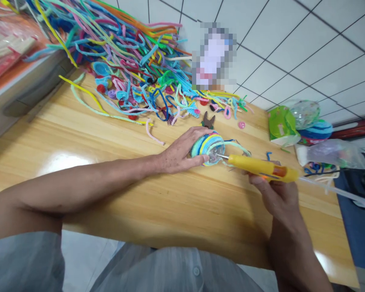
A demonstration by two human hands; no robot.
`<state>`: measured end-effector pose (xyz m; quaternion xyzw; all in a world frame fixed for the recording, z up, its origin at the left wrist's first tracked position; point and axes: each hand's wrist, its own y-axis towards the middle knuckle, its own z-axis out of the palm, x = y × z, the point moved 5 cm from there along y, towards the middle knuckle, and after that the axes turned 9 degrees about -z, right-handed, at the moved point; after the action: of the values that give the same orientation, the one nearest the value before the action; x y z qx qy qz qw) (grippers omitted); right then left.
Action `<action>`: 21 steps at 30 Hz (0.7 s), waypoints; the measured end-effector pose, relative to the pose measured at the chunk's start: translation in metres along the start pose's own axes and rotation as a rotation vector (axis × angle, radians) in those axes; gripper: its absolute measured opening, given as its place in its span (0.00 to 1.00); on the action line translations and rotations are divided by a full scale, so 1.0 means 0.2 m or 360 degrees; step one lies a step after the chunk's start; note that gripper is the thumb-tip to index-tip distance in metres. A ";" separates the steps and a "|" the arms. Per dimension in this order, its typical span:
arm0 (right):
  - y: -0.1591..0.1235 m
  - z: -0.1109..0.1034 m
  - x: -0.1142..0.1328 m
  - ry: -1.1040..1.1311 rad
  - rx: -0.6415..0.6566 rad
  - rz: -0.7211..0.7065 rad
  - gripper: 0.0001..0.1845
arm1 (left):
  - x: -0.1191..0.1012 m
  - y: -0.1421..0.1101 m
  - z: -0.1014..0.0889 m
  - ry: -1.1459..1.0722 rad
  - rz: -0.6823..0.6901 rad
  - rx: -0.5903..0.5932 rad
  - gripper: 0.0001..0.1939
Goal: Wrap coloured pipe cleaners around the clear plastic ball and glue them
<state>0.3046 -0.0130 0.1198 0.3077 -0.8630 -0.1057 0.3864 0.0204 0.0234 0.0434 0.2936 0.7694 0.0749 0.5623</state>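
My left hand [182, 152] is wrapped around a small round object wound with pipe cleaners [205, 142] in blue, yellow and green. Its greyish, clear-looking end faces right. In my right hand [275, 190] is a yellow hot glue gun [252, 165], with a clear glue stick [331, 187] running out of its back. The metal nozzle points left and meets, or nearly meets, the wound object's end. A pale green pipe cleaner [239, 145] loops out from that end. Just beyond my left hand lie dark-jawed pliers [209, 120], partly hidden.
A large heap of coloured pipe cleaners [124, 52] covers the table's far left. A blurred-out phone-like shape [214, 56] stands behind it. Right of it are a green packet [281, 123] and plastic bags [334, 153]. A black cord runs at the right edge. A wooden box edge [30, 89] borders the left.
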 end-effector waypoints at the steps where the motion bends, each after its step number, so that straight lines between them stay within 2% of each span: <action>1: 0.00 -0.04 -0.02 0.0076 -0.0074 0.0049 0.10 | 0.00 0.00 0.00 -0.0008 -0.0008 0.0008 0.36; 4: 0.03 -0.22 -0.10 0.0176 -0.0419 0.0149 0.13 | -0.01 -0.01 -0.01 0.0010 -0.0052 0.0031 0.35; 6: 0.05 -0.32 -0.22 0.0070 -0.0586 0.0253 0.14 | -0.01 -0.01 -0.01 0.0045 -0.0066 0.0030 0.35; 9: 0.06 -0.42 -0.47 -0.0194 -0.0644 0.0586 0.21 | -0.01 -0.01 -0.01 0.0074 -0.0051 0.0004 0.34; 11: 0.05 -0.43 -0.64 -0.0321 -0.0580 0.0767 0.26 | -0.01 -0.02 -0.01 0.0093 -0.0055 -0.0014 0.34; 14: 0.00 -0.41 -0.80 -0.0437 -0.0519 0.0880 0.27 | -0.01 -0.02 -0.01 0.0127 -0.0063 -0.0011 0.35; 21: -0.06 -0.32 -0.97 -0.0538 -0.0557 0.0917 0.26 | -0.02 -0.01 -0.01 0.0150 -0.0050 -0.0007 0.33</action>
<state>0.4566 0.1006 0.0415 -0.0401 -0.9346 -0.1879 0.2993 0.0188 0.0197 0.0463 0.2763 0.7995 0.0815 0.5272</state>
